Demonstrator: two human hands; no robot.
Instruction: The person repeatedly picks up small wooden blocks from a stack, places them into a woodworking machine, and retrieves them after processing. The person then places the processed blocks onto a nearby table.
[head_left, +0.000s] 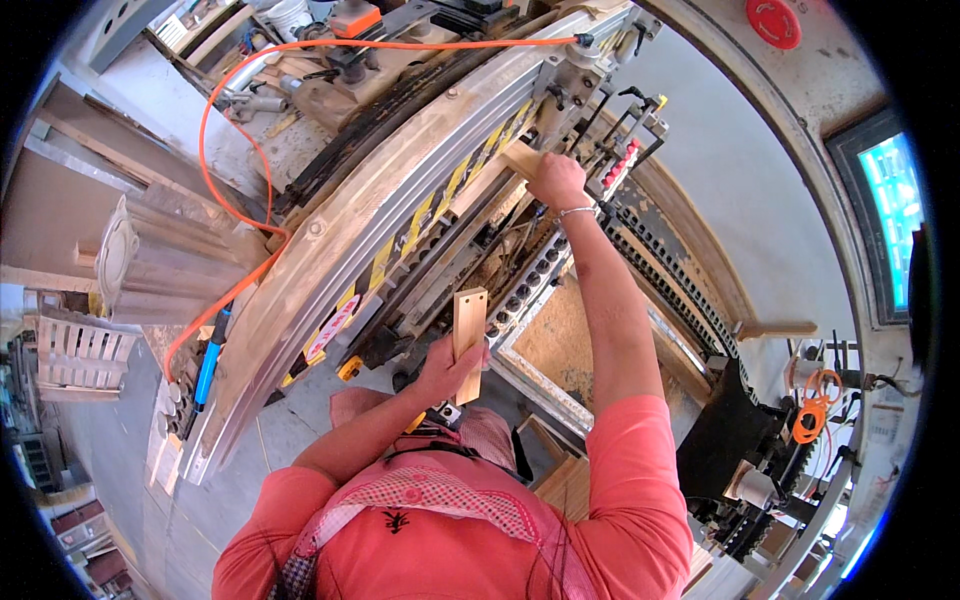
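The left hand [450, 368] is closed around one pale wooden block [467, 335], held in front of the person's body near the waist, clear of the machine. The block's long axis runs nearly up and down the view: one end points away from the person, toward the machine, the other back toward the lap. Two dark holes sit side by side at the far end.

The right hand [560, 182], at the end of an outstretched arm, is wrapped over one end of a second wooden piece [519, 158], at the machine's inner edge. That piece slants from upper left down to the right, into the fist. One pale strip [480, 190] lies just beside it; whether the two touch is hard to tell, as the hand and the steep angle hide the meeting point. One bracelet [577, 211] circles the right wrist.

Around the hands is one long metal beam [400, 165] of the machine, running diagonally, with one yellow-and-black striped band [405, 235] along its inner side. To the right of the right hand stands one row of red knobs [620, 163]. Farther out, one orange hose [202, 130] loops over the beam at left, with one blue tool [210, 362] near its lower end. At far right are one lit screen [890, 215] and, above it, one round red button [774, 20].
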